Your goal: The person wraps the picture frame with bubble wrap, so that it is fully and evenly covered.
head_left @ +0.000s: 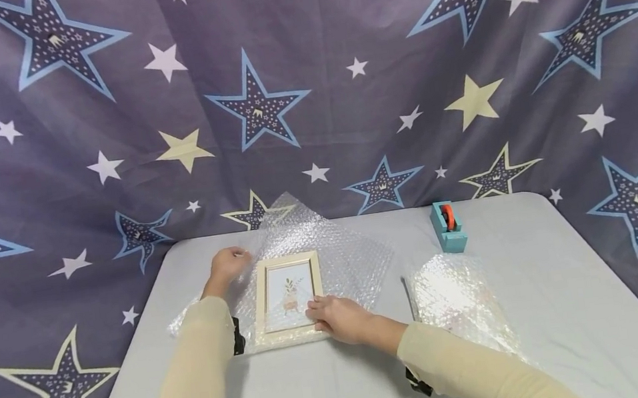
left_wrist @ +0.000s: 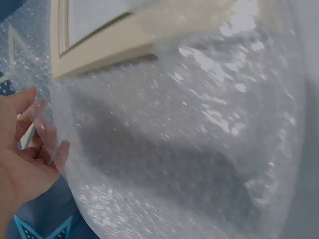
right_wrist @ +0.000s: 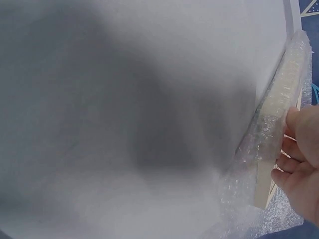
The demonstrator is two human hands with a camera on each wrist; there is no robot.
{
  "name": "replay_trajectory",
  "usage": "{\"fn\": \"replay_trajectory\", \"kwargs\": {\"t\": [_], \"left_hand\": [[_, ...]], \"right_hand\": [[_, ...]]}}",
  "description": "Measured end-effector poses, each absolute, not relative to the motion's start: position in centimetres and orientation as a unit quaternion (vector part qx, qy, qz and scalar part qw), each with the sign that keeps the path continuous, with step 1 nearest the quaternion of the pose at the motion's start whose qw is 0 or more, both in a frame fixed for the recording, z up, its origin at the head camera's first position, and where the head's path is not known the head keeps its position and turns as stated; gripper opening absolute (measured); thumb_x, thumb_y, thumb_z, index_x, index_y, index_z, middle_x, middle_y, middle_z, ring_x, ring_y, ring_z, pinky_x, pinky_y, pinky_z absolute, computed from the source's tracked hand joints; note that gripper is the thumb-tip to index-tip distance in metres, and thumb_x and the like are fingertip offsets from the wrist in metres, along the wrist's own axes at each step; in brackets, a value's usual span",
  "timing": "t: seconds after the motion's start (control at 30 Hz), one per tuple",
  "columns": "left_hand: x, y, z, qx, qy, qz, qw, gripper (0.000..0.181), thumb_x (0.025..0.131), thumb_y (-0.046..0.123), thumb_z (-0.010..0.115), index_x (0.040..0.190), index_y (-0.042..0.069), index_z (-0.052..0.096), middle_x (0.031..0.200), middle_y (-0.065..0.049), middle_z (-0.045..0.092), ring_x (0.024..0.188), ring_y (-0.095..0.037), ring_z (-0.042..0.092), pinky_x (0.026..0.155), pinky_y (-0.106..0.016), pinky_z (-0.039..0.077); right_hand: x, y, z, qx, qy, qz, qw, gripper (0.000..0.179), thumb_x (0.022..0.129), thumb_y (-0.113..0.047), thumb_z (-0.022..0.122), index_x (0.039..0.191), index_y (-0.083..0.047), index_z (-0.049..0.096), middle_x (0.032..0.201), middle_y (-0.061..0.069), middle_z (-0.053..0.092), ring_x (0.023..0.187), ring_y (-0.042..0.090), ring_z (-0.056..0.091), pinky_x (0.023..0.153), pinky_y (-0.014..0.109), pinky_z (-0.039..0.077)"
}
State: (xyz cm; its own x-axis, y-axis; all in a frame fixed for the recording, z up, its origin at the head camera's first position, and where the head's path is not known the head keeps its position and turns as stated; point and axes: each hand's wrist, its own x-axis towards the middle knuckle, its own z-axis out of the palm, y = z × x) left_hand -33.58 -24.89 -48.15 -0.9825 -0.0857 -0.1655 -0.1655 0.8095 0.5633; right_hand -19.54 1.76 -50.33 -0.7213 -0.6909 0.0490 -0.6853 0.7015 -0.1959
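A cream picture frame with a plant print lies face up on a sheet of bubble wrap. A strip of the wrap covers its near edge. My left hand is at the frame's upper left, pinching the wrap's edge between thumb and fingers; in the left wrist view the film passes between the fingers. My right hand rests on the frame's lower right corner, its fingers pressing the wrap there. In the right wrist view, wrap encloses the frame's side beside the right hand.
A teal tape dispenser with an orange core stands at the back right. In front of it lies a bubble-wrapped item, with a thin dark object along its left side. A starry curtain hangs behind the white table.
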Motion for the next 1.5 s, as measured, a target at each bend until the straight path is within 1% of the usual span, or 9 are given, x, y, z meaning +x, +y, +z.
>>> {"fn": "replay_trajectory", "kwargs": {"t": [0.3, 0.5, 0.63, 0.83, 1.0, 1.13, 1.27, 1.37, 1.5], "left_hand": [[-34.2, -22.4, -47.1, -0.011, 0.948, 0.314, 0.041, 0.043, 0.091, 0.020, 0.060, 0.128, -0.003, 0.057, 0.121, -0.027, 0.062, 0.112, -0.039, 0.060, 0.097, -0.046, 0.052], [-34.2, -20.9, -46.7, 0.016, 0.959, 0.280, 0.036, 0.030, 0.090, 0.020, 0.060, 0.112, 0.000, 0.067, 0.108, -0.021, 0.068, 0.097, -0.033, 0.064, 0.085, -0.043, 0.054], [-34.2, -20.3, -46.7, 0.021, 0.956, 0.290, 0.038, 0.021, 0.091, 0.013, 0.053, 0.103, -0.002, 0.062, 0.103, -0.020, 0.066, 0.092, -0.030, 0.061, 0.084, -0.041, 0.053], [-34.0, -20.0, -46.9, 0.026, 0.958, 0.283, 0.039, 0.026, 0.093, 0.013, 0.046, 0.115, 0.002, 0.053, 0.106, -0.020, 0.065, 0.097, -0.032, 0.062, 0.088, -0.044, 0.052], [-33.6, -19.6, -46.5, 0.059, 0.971, 0.231, 0.011, 0.041, 0.097, 0.031, 0.049, 0.125, 0.004, 0.059, 0.108, -0.019, 0.071, 0.104, -0.036, 0.065, 0.096, -0.049, 0.050], [-33.7, -19.3, -46.0, 0.097, 0.966, 0.239, -0.026, 0.034, 0.098, 0.029, 0.050, 0.097, 0.000, 0.068, 0.088, -0.018, 0.070, 0.082, -0.033, 0.065, 0.076, -0.044, 0.053], [-34.0, -18.6, -45.1, 0.111, 0.953, 0.275, -0.054, 0.034, 0.097, 0.021, 0.052, 0.067, 0.006, 0.054, 0.061, -0.008, 0.051, 0.058, -0.021, 0.045, 0.055, -0.030, 0.038], [-34.2, -18.2, -44.4, 0.112, 0.950, 0.284, -0.062, 0.028, 0.097, 0.020, 0.053, 0.074, 0.006, 0.062, 0.064, -0.005, 0.056, 0.059, -0.016, 0.047, 0.058, -0.028, 0.042], [-34.1, -18.0, -43.9, 0.109, 0.943, 0.306, -0.067, 0.021, 0.096, 0.016, 0.052, 0.100, -0.001, 0.065, 0.088, -0.017, 0.069, 0.076, -0.025, 0.062, 0.073, -0.038, 0.054]], "right_hand": [[-19.4, 1.6, -50.6, -0.382, 0.918, -0.105, 0.011, 0.034, 0.096, -0.024, 0.058, 0.127, -0.011, 0.063, 0.137, 0.007, 0.059, 0.131, 0.023, 0.054, 0.111, 0.036, 0.044], [-19.1, 1.5, -50.8, -0.390, 0.915, -0.103, 0.004, 0.033, 0.096, -0.022, 0.058, 0.126, -0.010, 0.063, 0.136, 0.008, 0.060, 0.130, 0.024, 0.055, 0.111, 0.036, 0.044], [-19.0, 1.4, -50.8, -0.394, 0.913, -0.104, -0.001, 0.030, 0.095, -0.021, 0.058, 0.122, -0.010, 0.064, 0.136, 0.009, 0.060, 0.130, 0.025, 0.055, 0.111, 0.038, 0.044], [-18.8, 1.3, -50.9, -0.387, 0.916, -0.106, 0.005, 0.032, 0.095, -0.022, 0.058, 0.125, -0.011, 0.064, 0.136, 0.008, 0.060, 0.130, 0.024, 0.055, 0.111, 0.036, 0.044], [-18.8, 1.3, -50.9, -0.379, 0.919, -0.107, 0.008, 0.033, 0.096, -0.022, 0.057, 0.127, -0.012, 0.063, 0.137, 0.007, 0.059, 0.131, 0.024, 0.054, 0.112, 0.034, 0.043], [-18.8, 1.4, -50.7, -0.380, 0.919, -0.108, 0.003, 0.033, 0.096, -0.022, 0.058, 0.126, -0.012, 0.063, 0.137, 0.007, 0.059, 0.130, 0.024, 0.054, 0.111, 0.034, 0.044], [-18.8, 1.5, -50.5, -0.381, 0.918, -0.110, -0.002, 0.033, 0.095, -0.022, 0.058, 0.125, -0.011, 0.064, 0.136, 0.009, 0.060, 0.130, 0.025, 0.055, 0.110, 0.035, 0.045], [-18.9, 1.5, -50.3, -0.383, 0.917, -0.111, -0.007, 0.032, 0.096, -0.022, 0.058, 0.125, -0.010, 0.064, 0.136, 0.009, 0.060, 0.129, 0.026, 0.055, 0.110, 0.036, 0.045], [-18.9, 1.6, -50.4, -0.384, 0.917, -0.110, -0.011, 0.032, 0.095, -0.021, 0.058, 0.125, -0.010, 0.064, 0.135, 0.010, 0.060, 0.129, 0.026, 0.056, 0.110, 0.036, 0.045]]}}
